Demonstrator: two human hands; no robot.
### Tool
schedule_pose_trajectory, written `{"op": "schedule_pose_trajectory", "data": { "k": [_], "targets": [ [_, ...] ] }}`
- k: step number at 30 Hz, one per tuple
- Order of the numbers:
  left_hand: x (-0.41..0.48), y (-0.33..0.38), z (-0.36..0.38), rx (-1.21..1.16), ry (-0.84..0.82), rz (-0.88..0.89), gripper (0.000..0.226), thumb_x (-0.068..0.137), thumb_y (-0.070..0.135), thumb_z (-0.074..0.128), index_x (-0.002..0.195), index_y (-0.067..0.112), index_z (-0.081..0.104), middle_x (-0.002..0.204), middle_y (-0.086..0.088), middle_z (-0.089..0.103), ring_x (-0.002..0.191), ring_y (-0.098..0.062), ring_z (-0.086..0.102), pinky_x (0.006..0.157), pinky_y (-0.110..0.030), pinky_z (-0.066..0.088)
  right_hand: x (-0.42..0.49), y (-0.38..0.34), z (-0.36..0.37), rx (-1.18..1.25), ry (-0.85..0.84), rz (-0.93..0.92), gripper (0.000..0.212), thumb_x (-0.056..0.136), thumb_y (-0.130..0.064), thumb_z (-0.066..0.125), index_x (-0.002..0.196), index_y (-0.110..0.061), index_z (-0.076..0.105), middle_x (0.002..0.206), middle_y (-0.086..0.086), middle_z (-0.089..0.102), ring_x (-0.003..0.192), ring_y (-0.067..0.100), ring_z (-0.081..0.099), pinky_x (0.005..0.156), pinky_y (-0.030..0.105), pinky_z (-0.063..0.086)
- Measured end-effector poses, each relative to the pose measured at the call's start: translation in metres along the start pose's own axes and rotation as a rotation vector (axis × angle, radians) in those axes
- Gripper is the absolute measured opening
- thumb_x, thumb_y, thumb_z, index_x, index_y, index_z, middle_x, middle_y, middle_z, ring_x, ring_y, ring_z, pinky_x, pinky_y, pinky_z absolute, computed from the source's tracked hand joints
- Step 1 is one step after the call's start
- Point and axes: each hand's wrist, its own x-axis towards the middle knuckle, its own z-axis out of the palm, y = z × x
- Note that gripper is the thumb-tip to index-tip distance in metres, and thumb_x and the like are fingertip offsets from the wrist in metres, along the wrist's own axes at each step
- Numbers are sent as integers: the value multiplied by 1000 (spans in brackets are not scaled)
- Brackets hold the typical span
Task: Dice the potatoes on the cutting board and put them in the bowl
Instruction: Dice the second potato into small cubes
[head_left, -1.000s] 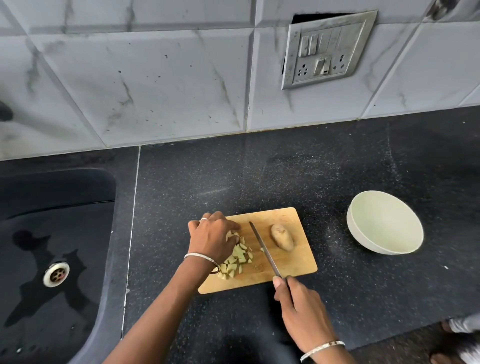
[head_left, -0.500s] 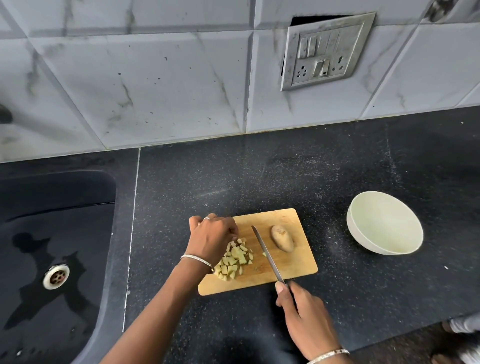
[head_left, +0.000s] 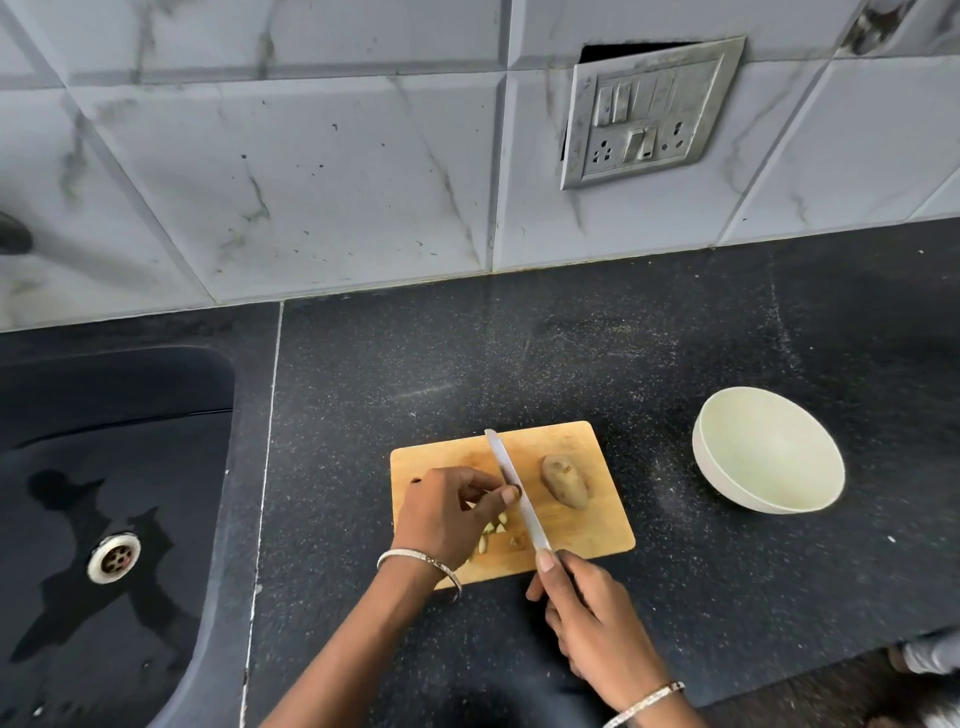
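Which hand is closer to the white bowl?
Right. The right hand, holding the knife, is left of the bowl; the left hand is farther left, over the cutting board.

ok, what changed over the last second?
The left hand slid toward the person and rightward, over the diced pieces; its fingers now reach the knife blade. The blade edged slightly toward the far edge of the cutting board. Whether the left hand pinches anything is unclear. Unchanged: right hand grips the knife handle, whole potato on the board, bowl empty.

Black sink (head_left: 104, 415), wall switchboard (head_left: 649, 111)
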Motion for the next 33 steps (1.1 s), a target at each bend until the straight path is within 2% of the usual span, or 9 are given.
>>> {"op": "schedule_pose_trajectory", "data": {
  "k": [3,5,8,11,17,21,26,30,33],
  "targets": [
    [0,-1,-1,-257,-53,-113,10,84,31,72,81,24,78,73,8,74,75,-12,68,71,-25,51,-3,-5,1,113,-52,42,47,98,-48,42,79,-9,60,45,-7,40,39,5,35,41,17,26],
    [1,-3,-4,-278,-45,-135,8,83,29,74,80,22,77,73,7,74,71,-9,66,66,-20,49,-4,-3,0,157,-65,54,48,97,-48,43,80,-6,59,47,-5,38,39,7,33,39,18,24],
    [6,-12,-8,15,117,-104,3,78,35,77,80,32,75,71,16,71,69,1,63,64,-20,47,-3,3,-6,140,4,57,47,95,-50,43,77,-11,60,46,-6,40,39,7,35,40,18,26],
    [9,-18,-11,307,177,-45,10,81,35,73,91,36,74,85,17,72,81,-8,63,73,-28,51,1,17,-17,40,141,33,43,95,-51,42,71,-20,61,45,-7,45,40,4,41,47,23,31],
    [13,-12,4,438,326,150,23,86,19,59,100,32,72,91,11,74,86,-22,63,75,-36,52,8,37,-38,10,288,25,36,96,-50,42,73,-29,61,46,-9,49,41,5,43,53,27,33],
    [12,18,30,398,143,289,37,84,33,59,122,34,57,112,13,68,105,-17,60,88,-36,46,7,46,-45,-134,346,59,43,96,-51,40,69,-26,62,50,-12,56,50,9,54,58,34,44],
    [24,32,73,524,24,195,72,76,59,63,134,30,32,121,5,60,115,-23,53,94,-42,36,5,44,-46,-324,283,154,42,98,-50,35,77,-25,61,65,-14,59,77,19,63,73,38,47],
    [29,22,82,509,69,191,61,74,51,68,122,33,35,112,8,62,108,-21,55,91,-42,28,6,46,-38,-317,219,171,43,97,-52,35,76,-25,61,74,-8,66,80,17,63,77,39,47],
    [32,16,72,493,64,178,54,72,47,68,117,36,41,113,12,60,109,-15,53,95,-38,23,7,44,-33,-236,198,158,44,97,-49,41,69,-22,59,61,-9,64,67,12,62,72,37,49]
  ]
}}
